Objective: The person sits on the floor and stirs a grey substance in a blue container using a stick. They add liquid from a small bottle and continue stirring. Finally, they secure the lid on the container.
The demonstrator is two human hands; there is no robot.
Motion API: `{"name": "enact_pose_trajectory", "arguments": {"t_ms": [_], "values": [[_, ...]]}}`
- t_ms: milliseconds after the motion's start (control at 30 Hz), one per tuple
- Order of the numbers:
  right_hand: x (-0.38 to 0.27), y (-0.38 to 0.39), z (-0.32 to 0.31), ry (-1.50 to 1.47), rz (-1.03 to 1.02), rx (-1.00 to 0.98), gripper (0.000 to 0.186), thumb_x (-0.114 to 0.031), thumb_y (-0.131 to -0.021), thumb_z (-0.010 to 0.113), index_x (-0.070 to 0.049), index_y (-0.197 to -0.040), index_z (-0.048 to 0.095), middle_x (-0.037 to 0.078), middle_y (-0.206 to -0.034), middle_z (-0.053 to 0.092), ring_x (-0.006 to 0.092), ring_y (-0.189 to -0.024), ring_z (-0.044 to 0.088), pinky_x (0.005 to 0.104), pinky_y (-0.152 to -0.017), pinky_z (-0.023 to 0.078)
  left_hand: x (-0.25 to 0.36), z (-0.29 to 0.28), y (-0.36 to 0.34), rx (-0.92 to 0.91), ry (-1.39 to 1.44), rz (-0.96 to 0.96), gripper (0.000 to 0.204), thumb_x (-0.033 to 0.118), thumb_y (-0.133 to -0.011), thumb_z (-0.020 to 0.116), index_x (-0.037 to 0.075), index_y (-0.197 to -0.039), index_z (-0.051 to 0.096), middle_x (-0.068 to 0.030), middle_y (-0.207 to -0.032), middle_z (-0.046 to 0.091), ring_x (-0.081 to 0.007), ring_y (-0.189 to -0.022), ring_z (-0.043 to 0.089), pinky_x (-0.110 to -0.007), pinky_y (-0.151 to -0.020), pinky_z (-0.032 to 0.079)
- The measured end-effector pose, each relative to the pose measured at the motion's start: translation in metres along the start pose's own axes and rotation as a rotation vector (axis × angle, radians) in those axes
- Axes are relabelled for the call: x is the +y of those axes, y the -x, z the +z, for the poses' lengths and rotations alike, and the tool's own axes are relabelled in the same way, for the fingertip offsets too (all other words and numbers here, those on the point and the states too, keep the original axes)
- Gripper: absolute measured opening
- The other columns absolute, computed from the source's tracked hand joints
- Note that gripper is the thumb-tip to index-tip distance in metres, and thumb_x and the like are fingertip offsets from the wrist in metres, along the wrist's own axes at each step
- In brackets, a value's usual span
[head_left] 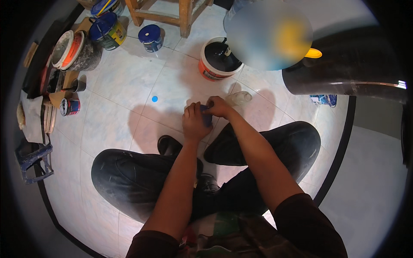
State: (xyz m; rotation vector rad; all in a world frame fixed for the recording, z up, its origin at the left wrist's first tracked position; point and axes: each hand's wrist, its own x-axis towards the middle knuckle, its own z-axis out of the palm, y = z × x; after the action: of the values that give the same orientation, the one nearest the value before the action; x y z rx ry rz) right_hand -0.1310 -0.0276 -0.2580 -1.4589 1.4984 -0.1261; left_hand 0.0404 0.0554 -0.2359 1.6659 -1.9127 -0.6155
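Observation:
Between my two hands, over the floor in front of my crossed legs, is a small dark blue object (207,118); my fingers cover much of it and its kind is unclear. My left hand (194,121) wraps round its left side. From the right, my right hand (218,106) closes its fingers on the upper part. Just beyond the right hand, a clear, whitish plastic bottle (239,98) lies on the tiles. A flat, round, bright blue piece like a cap (155,99) rests on the floor to the left.
Ahead stands an open white-and-orange bucket (207,71) with dark contents and a brush-like tool. A blue-lidded tub (150,38), a wooden stool (185,19) and several paint buckets (107,32) are farther off. A small paint can (70,106) sits left; a large dark cylinder (344,64) is at right.

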Motion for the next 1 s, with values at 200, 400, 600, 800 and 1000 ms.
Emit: {"name": "enact_pose_trajectory", "arguments": {"t_ms": [200,400,600,800,1000], "values": [[-0.026,-0.002,0.006,0.186,-0.107,0.121,0.035,-0.021,-0.066,0.088,-0.001,-0.092,0.076,0.021,-0.099,0.076,0.0388,-0.099,0.074,0.043,-0.087,0.06,0.003,0.002,-0.007,0.084,0.02,-0.009,0.088,0.033,-0.063,0.09,0.003,-0.139,0.055,-0.0204,-0.133,0.059,-0.0423,-0.126,0.057,-0.052,-0.104,0.05],[-0.031,-0.004,-0.004,0.172,-0.104,0.071,0.041,-0.026,-0.062,0.093,-0.001,-0.089,0.074,0.02,-0.091,0.076,0.0367,-0.09,0.075,0.0427,-0.083,0.06,0.005,0.006,-0.008,0.091,0.034,-0.091,0.086,0.039,-0.065,0.089,0.004,-0.137,0.056,-0.0168,-0.13,0.062,-0.0401,-0.122,0.058,-0.051,-0.101,0.05],[-0.029,-0.011,-0.002,0.234,-0.064,0.056,0.046,-0.027,-0.056,0.096,-0.001,-0.086,0.071,0.02,-0.091,0.075,0.0373,-0.087,0.075,0.0431,-0.078,0.059,0.005,0.013,-0.009,0.12,0.001,-0.081,0.086,0.041,-0.064,0.088,0.005,-0.136,0.058,-0.0161,-0.133,0.062,-0.0383,-0.125,0.058,-0.051,-0.104,0.05],[-0.03,-0.011,-0.003,0.23,-0.069,0.042,0.049,-0.028,-0.055,0.097,-0.001,-0.085,0.069,0.021,-0.09,0.075,0.0377,-0.087,0.074,0.0436,-0.078,0.059,0.004,0.012,-0.008,0.108,0.007,-0.108,0.085,0.042,-0.064,0.087,0.006,-0.136,0.06,-0.0155,-0.135,0.063,-0.0361,-0.128,0.059,-0.05,-0.106,0.049],[-0.035,-0.014,-0.006,0.238,-0.042,-0.031,0.051,-0.028,-0.058,0.096,-0.001,-0.092,0.07,0.022,-0.098,0.075,0.0415,-0.096,0.074,0.0469,-0.085,0.059,0.002,0.012,-0.008,0.097,0.012,-0.123,0.085,0.042,-0.063,0.086,0.007,-0.136,0.059,-0.0153,-0.136,0.062,-0.0364,-0.129,0.06,-0.051,-0.106,0.049]]}}
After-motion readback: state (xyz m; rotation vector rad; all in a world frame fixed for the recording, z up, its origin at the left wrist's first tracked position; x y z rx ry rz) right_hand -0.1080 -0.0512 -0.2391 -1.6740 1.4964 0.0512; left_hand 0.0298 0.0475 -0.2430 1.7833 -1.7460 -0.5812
